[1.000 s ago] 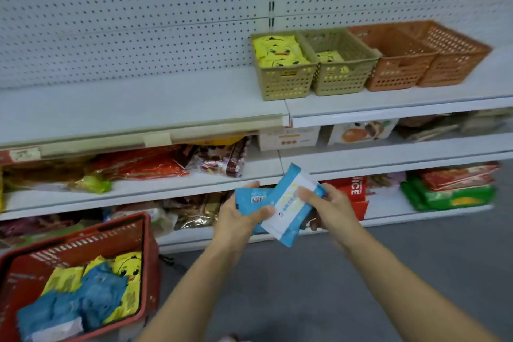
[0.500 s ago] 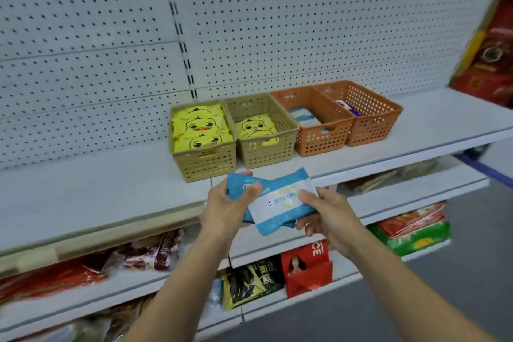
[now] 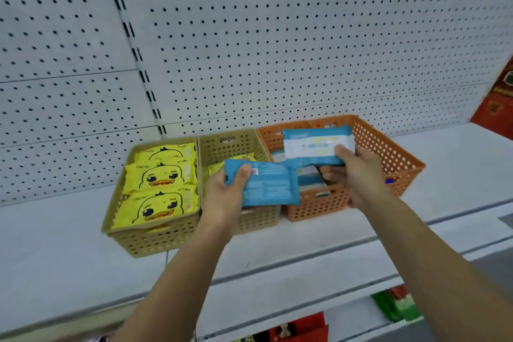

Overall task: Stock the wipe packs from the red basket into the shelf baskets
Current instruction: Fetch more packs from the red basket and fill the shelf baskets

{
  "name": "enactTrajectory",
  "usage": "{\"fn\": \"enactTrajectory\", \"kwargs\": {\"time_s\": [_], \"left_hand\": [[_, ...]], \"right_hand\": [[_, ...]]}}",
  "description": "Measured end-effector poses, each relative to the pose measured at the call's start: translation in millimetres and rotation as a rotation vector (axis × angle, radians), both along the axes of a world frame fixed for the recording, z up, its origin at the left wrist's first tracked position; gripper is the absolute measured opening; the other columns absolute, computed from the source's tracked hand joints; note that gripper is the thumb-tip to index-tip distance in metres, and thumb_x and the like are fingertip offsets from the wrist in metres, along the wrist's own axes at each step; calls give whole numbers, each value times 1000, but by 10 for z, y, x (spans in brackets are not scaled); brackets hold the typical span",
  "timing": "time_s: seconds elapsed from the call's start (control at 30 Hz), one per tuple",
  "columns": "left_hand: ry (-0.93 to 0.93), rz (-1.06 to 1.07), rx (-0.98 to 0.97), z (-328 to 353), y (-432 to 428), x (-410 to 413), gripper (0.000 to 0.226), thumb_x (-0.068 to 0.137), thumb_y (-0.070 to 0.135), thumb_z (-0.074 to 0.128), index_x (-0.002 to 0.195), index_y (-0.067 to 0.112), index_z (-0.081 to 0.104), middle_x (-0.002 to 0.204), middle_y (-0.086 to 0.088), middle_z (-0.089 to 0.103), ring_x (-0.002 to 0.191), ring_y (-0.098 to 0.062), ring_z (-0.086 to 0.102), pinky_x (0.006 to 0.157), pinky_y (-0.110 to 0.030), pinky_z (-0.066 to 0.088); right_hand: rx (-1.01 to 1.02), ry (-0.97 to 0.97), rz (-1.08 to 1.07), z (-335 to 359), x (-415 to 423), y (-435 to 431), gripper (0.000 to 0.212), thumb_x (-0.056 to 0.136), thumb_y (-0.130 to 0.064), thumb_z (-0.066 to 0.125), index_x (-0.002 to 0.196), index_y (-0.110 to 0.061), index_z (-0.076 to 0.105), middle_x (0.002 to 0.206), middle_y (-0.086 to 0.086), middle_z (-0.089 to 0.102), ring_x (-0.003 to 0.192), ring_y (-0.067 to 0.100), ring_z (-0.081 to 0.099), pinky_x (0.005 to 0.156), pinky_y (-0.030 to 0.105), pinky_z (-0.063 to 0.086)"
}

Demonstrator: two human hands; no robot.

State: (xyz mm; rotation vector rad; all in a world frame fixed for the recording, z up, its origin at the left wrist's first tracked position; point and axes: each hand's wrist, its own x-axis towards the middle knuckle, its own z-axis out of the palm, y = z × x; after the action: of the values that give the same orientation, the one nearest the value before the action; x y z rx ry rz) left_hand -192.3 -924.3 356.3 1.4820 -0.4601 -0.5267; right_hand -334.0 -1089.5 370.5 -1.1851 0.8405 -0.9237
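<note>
A white shelf carries two tan baskets beside two orange baskets.

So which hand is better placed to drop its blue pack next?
Right. The right hand holds its blue wipe pack directly over the orange basket; the left hand holds its pack over the tan basket.

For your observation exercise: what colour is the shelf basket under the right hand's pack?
Orange basket, seen in the head view, below the right hand.
</note>
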Motion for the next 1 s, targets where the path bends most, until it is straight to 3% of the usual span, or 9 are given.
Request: {"fn": "enactTrajectory", "kwargs": {"time_s": [0.1, 0.3, 0.5, 0.6, 0.67, 0.73, 0.8, 0.9, 1.0], "left_hand": [[12, 106, 17, -3, -144, 163, 11, 96, 29, 58, 101, 21, 62, 85, 2, 64, 72, -9, 61, 50, -18, 49], [101, 220, 23, -12, -501, 371, 12, 94, 27, 61, 103, 20, 63, 94, -5, 64, 88, -26, 68, 75, -51, 60], [173, 274, 0, -48, -788, 415, 18, 96, 19, 59, 112, 9, 60, 95, -5, 62, 87, -23, 66, 63, -37, 62], [196, 295, 5, -79, -890, 449, 18, 96, 17, 59, 112, 9, 59, 96, -6, 59, 86, -21, 63, 57, -35, 61], [211, 284, -4, -84, -962, 457, 18, 96, 16, 58, 114, 13, 58, 98, -5, 57, 86, -20, 62, 57, -35, 61], [261, 257, -34, -47, -1037, 453, 22, 97, 12, 56, 119, 14, 58, 102, -5, 56, 87, -21, 62, 58, -36, 62], [333, 216, -67, 10, -1107, 433, 25, 98, 9, 53, 122, 14, 55, 105, -6, 55, 85, -23, 63, 56, -36, 61], [445, 150, -94, 67, -1170, 399, 23, 99, 13, 52, 122, 8, 53, 109, -13, 57, 81, -27, 67, 50, -31, 59], [547, 44, -144, 73, -1188, 388, 37, 99, 42, 47, 121, 12, 55, 115, -15, 64, 87, -31, 73, 57, -32, 59]], "right_hand": [[-27, 162, -33, -57, 269, -491, 22, 98, -6, 44, 119, -4, 50, 105, 15, 63, 68, 25, 68, 53, 27, 59], [105, 524, 225, -403, 802, -999, 22, 96, 4, 40, 116, -2, 43, 117, 25, 55, 71, 33, 65, 57, 40, 56], [223, 723, 266, -577, 949, -1128, 21, 99, -4, 42, 119, 2, 44, 123, 28, 52, 91, 43, 62, 73, 45, 54], [-333, 1156, 398, -513, 897, -1151, 41, 92, -7, 51, 129, 2, 38, 129, 26, 48, 111, 40, 55, 89, 44, 50], [-741, 1247, 437, -417, 871, -1133, 62, 91, -16, 55, 141, -6, 20, 141, 22, 33, 118, 37, 50, 92, 43, 47], [-960, 1028, 516, -330, 853, -1105, 85, 87, -22, 65, 149, -23, 8, 156, 6, 11, 128, 27, 42, 96, 38, 46], [-980, 707, 688, -259, 837, -1052, 89, 81, -19, 73, 148, -39, 18, 157, -19, 6, 134, 3, 29, 105, 23, 34], [-688, 263, 707, -219, 822, -1058, 45, 79, -5, 73, 118, -27, 63, 131, -21, 53, 118, -7, 49, 94, 10, 42], [-489, 129, 596, -167, 819, -1146, 14, 81, -7, 72, 91, -17, 70, 84, -3, 72, 75, 9, 68, 67, 16, 51]]}}
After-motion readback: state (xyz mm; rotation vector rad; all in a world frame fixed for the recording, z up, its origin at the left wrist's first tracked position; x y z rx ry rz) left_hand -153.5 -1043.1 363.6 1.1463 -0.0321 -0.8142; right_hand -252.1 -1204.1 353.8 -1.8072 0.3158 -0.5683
